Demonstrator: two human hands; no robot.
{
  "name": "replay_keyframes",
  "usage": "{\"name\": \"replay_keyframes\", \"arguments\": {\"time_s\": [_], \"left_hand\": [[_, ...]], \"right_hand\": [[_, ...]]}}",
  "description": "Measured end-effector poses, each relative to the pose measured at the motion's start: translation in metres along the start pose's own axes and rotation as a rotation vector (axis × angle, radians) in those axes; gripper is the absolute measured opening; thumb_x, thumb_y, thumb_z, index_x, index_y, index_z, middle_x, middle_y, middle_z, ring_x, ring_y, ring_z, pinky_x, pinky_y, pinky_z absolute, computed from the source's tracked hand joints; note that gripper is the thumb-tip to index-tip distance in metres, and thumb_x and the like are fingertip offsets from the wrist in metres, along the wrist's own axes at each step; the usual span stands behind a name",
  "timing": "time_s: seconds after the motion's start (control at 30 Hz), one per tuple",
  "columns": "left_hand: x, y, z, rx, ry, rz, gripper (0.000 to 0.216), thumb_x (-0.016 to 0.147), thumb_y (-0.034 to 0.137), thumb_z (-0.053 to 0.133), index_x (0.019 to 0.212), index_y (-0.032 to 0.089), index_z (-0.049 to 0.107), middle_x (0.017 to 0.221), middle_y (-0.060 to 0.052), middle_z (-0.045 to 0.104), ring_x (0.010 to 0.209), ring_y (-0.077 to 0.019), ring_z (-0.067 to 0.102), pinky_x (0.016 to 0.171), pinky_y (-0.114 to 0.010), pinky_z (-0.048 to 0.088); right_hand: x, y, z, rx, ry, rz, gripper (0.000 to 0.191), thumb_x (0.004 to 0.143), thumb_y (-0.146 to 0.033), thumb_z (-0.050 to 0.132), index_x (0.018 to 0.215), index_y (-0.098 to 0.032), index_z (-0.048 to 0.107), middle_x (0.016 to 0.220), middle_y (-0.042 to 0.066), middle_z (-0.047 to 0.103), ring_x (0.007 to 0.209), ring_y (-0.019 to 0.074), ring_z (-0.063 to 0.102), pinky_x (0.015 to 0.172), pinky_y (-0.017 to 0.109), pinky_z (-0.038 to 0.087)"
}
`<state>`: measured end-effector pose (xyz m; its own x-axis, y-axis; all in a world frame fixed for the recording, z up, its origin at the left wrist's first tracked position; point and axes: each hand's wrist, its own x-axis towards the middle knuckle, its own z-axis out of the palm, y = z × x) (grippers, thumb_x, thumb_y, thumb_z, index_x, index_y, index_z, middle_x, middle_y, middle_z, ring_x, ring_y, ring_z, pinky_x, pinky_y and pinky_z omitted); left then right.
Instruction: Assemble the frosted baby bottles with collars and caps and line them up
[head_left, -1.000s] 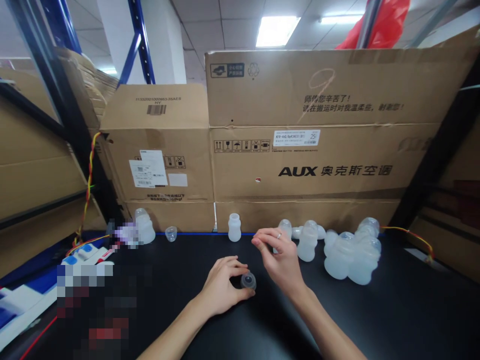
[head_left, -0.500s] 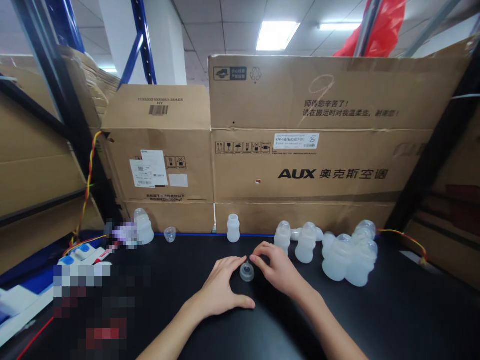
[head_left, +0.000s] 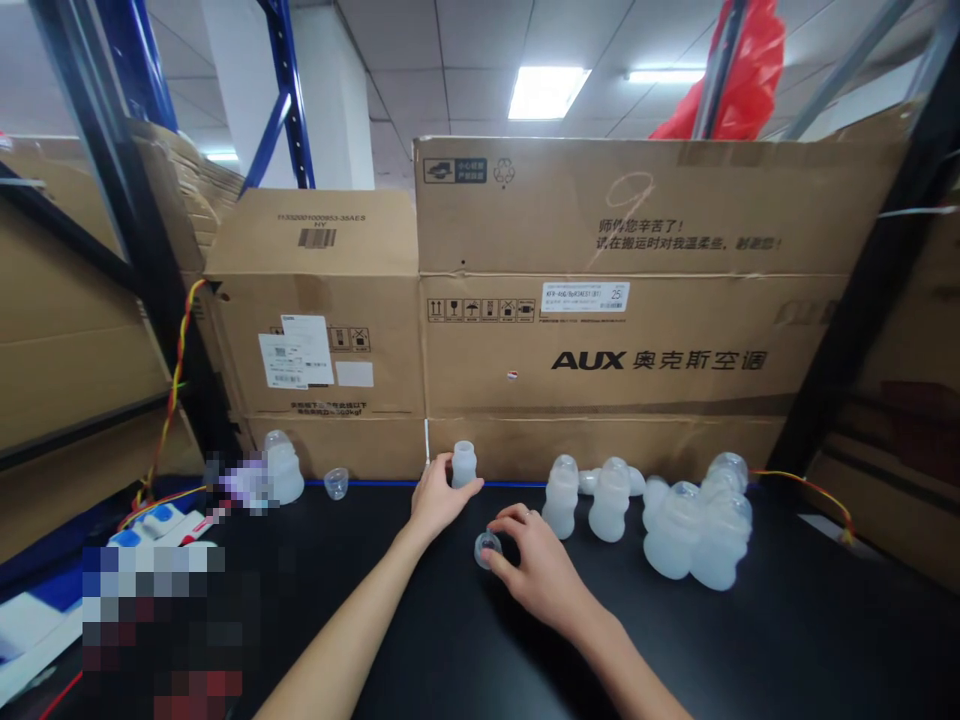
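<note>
Pinching a small clear bottle top (head_left: 481, 549) in the right hand (head_left: 541, 570). Curving the left hand (head_left: 436, 500) around an open-necked bottle (head_left: 464, 459), farther out; cannot tell whether gripping.

A blown-out ceiling panel (head_left: 549, 92) at top centre and a slimmer tube light (head_left: 666, 76) to its right brighten the scene from above — the right edge stays dim. The black tabletop (head_left: 450, 640) shows soft, dark shadow at lower centre. Wide-angle stretch tilts the posts (head_left: 131, 230) at both sides — coarse pixelation hides the lower left.
</note>
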<state>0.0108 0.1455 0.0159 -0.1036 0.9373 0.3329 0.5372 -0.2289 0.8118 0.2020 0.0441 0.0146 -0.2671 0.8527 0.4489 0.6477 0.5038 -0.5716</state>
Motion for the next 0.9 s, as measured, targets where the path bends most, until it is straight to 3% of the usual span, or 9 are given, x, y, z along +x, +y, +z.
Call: {"name": "replay_keyframes", "arguments": {"time_s": [0.1, 0.23, 0.37, 0.47, 0.63, 0.9], "left_hand": [[-0.004, 0.002, 0.0, 0.087, -0.025, 0.012, 0.026, 0.077, 0.035, 0.079, 0.099, 0.025, 0.07, 0.106, -0.006, 0.08, 0.103, -0.0263, 0.073, 0.087, -0.035, 0.05], [-0.022, -0.003, -0.016, 0.168, -0.032, 0.062, 0.024, 0.082, 0.036, 0.075, 0.103, 0.026, 0.071, 0.103, -0.004, 0.08, 0.099, -0.0248, 0.074, 0.081, -0.031, 0.05], [-0.052, -0.005, -0.041, 0.249, -0.029, 0.152, 0.035, 0.081, 0.033, 0.074, 0.115, 0.027, 0.071, 0.106, -0.003, 0.078, 0.1, -0.0258, 0.071, 0.087, -0.034, 0.05], [-0.072, 0.0, -0.055, 0.29, -0.02, 0.217, 0.038, 0.079, 0.026, 0.071, 0.117, 0.029, 0.072, 0.109, -0.001, 0.075, 0.098, -0.0252, 0.069, 0.091, -0.036, 0.049], [-0.087, 0.008, -0.058, 0.388, -0.03, 0.373, 0.041, 0.077, 0.025, 0.071, 0.117, 0.033, 0.075, 0.099, 0.0, 0.072, 0.084, -0.0224, 0.066, 0.083, -0.036, 0.051], [-0.091, 0.012, -0.057, 0.422, -0.078, 0.446, 0.042, 0.078, 0.029, 0.071, 0.119, 0.036, 0.075, 0.097, -0.001, 0.071, 0.082, -0.0229, 0.065, 0.078, -0.037, 0.051]], "right_hand": [[-0.002, -0.001, 0.008, 0.026, 0.046, 0.004, 0.008, 0.085, -0.023, 0.072, 0.093, -0.024, 0.074, 0.103, 0.008, 0.07, 0.094, 0.0291, 0.066, 0.088, 0.044, 0.051], [0.004, 0.001, 0.005, 0.325, 0.083, 0.069, 0.009, 0.082, -0.029, 0.076, 0.088, -0.024, 0.075, 0.094, 0.006, 0.074, 0.093, 0.0293, 0.069, 0.089, 0.044, 0.052], [0.014, 0.002, -0.006, 0.571, 0.138, 0.11, 0.032, 0.087, -0.049, 0.072, 0.104, -0.021, 0.072, 0.096, 0.007, 0.077, 0.089, 0.0262, 0.072, 0.083, 0.04, 0.057], [0.018, 0.0, -0.014, 0.689, 0.255, 0.13, 0.051, 0.083, -0.053, 0.077, 0.121, -0.02, 0.065, 0.101, 0.009, 0.078, 0.091, 0.0259, 0.072, 0.085, 0.041, 0.056], [0.015, -0.006, -0.015, 0.688, 0.33, 0.101, 0.06, 0.083, -0.051, 0.079, 0.13, -0.02, 0.059, 0.097, 0.009, 0.079, 0.093, 0.0272, 0.072, 0.089, 0.045, 0.053], [0.012, -0.007, -0.009, 0.614, 0.336, 0.11, 0.046, 0.087, -0.046, 0.077, 0.122, -0.021, 0.062, 0.092, 0.006, 0.079, 0.09, 0.0268, 0.071, 0.088, 0.043, 0.047]]}}
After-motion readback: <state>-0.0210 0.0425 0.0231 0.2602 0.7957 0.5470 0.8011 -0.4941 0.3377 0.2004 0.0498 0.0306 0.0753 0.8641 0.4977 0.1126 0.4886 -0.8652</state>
